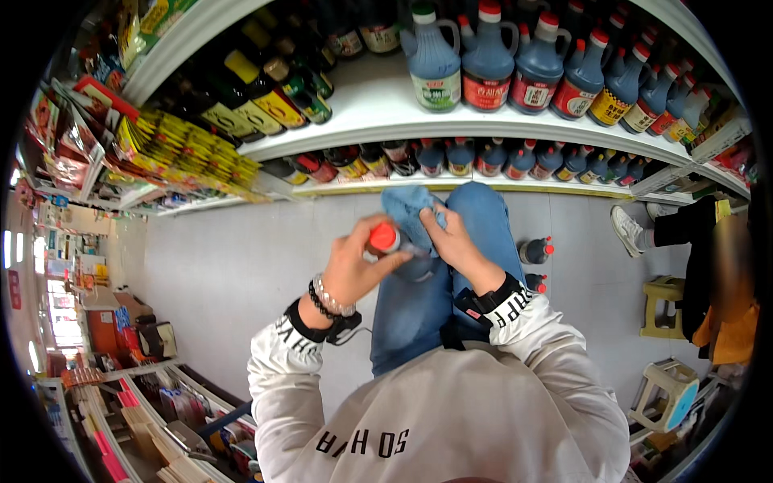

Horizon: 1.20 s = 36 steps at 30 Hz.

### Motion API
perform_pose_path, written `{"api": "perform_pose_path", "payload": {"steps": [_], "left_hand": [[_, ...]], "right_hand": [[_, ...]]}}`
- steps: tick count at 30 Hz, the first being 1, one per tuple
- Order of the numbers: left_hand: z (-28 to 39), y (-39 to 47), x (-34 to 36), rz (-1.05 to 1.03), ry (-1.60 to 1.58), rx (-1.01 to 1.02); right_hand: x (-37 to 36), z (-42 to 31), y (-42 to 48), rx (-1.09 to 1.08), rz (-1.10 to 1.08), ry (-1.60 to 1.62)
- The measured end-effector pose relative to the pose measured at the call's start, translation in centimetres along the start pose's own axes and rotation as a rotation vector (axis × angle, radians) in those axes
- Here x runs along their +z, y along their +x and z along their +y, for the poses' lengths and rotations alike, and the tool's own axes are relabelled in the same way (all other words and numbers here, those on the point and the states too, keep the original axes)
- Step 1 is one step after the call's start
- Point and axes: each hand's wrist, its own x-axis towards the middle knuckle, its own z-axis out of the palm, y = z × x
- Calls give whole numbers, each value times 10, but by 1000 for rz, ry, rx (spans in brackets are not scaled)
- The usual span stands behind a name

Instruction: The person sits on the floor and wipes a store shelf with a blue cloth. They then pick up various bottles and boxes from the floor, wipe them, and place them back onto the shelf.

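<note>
My left hand grips a dark plastic bottle by the neck, just under its red cap. The bottle's body is blurred and lies over my lap, so its label cannot be read. A light blue cloth is bunched in my right hand, close beside the bottle. Whether the cloth touches the bottle is unclear. Below both hands are my knees in blue jeans.
In front, a white shelf carries jugs of sauce or vinegar, with smaller bottles on the lower tier. Two red-capped bottles rest on the grey floor at right. Another person's shoe and plastic stools are farther right.
</note>
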Motion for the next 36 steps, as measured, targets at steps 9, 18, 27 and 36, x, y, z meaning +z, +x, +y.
{"api": "perform_pose_path", "payload": {"steps": [9, 18, 27, 36], "left_hand": [[-18, 4, 11, -81, 710, 209], [-3, 10, -11, -185, -63, 132], [12, 20, -23, -129, 97, -62], [-58, -1, -53, 389, -345, -195]], "right_hand": [[26, -107, -28, -872, -24, -695], [15, -22, -45, -1015, 193, -695], [39, -20, -49, -1246, -86, -1198], [-24, -20, -59, -366, 56, -291]]}}
